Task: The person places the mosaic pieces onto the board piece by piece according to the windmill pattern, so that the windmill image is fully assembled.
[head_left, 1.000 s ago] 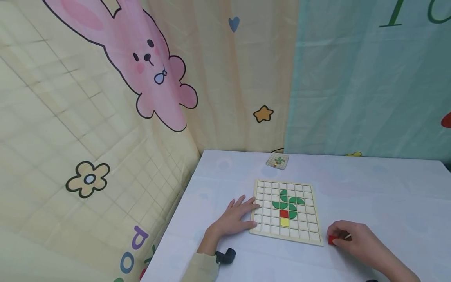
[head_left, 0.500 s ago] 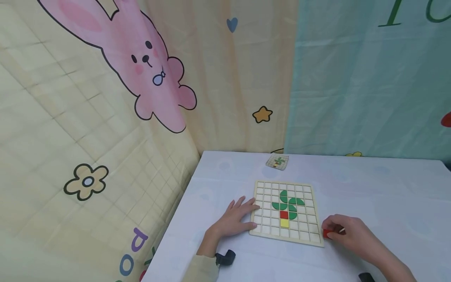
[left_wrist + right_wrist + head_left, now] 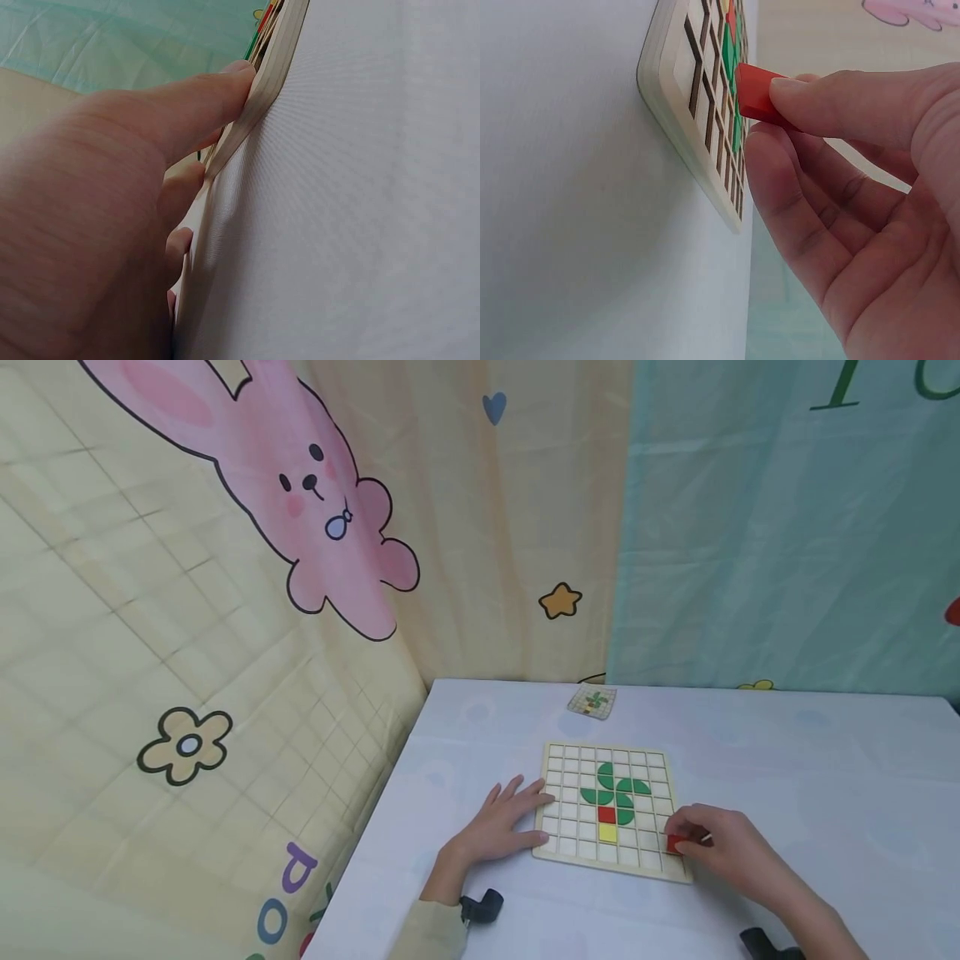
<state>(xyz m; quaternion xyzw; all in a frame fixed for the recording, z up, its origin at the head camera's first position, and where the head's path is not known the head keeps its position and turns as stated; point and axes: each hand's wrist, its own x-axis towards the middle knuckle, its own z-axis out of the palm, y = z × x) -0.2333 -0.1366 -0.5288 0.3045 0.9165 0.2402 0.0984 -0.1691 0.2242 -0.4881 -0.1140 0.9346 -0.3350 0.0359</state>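
Observation:
A wooden grid board point(image 3: 566, 852) lies on the table, with several green quarter-round pieces point(image 3: 605, 774), one red square point(image 3: 606, 815) and one yellow square point(image 3: 607, 833) set in its cells. My left hand point(image 3: 495, 827) rests at the board's left edge, fingers spread, with the thumb and fingertips touching the rim in the left wrist view. Between thumb and fingers my right hand point(image 3: 731, 852) pinches a red square tile point(image 3: 756, 91). It holds the tile over the board's right edge, and the right wrist view shows the tile tilted and raised off the grid.
Behind the board lies a small card point(image 3: 592, 702) with a printed grid pattern. The white table point(image 3: 825, 760) meets a patterned cloth at the back and left. A black strap piece point(image 3: 482, 907) sits at the left wrist.
My right hand has moved left and away from me, carrying the red tile from beside the board to over its right edge. The left hand has stayed in place.

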